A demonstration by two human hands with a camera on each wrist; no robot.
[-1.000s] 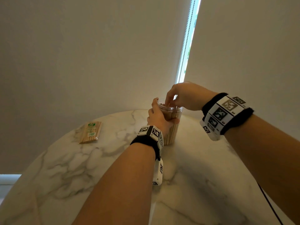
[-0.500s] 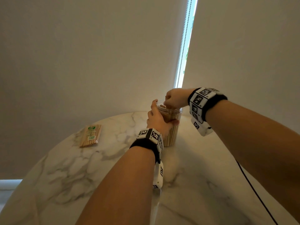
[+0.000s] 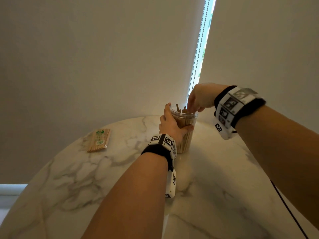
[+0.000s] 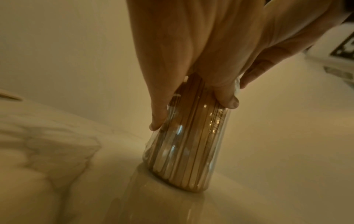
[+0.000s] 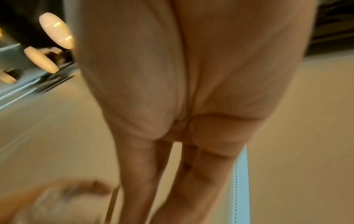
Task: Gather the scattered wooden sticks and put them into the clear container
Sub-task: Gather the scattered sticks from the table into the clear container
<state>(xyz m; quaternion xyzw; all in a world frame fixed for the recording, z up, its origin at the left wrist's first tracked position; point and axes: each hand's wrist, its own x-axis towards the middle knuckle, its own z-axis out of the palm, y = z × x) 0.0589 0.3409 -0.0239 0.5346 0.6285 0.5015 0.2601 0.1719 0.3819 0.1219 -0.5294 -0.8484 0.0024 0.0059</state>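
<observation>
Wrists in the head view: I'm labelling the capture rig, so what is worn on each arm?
Both forearms are bare, with no sleeves. The left wrist carries a black band topped by white blocks printed with black square markers, plus a white marked piece hanging below. The right wrist has the same black band and marker blocks; a thin black cable runs beneath that arm.

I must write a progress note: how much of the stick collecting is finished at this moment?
Mostly done: the clear container stands on the marble table, packed with upright wooden sticks. In hand: the left hand grips the container while the right hand reaches fingers into its open mouth, where a few stick ends poke up. Left: settling those; a wrapped bundle of sticks lies apart.
</observation>
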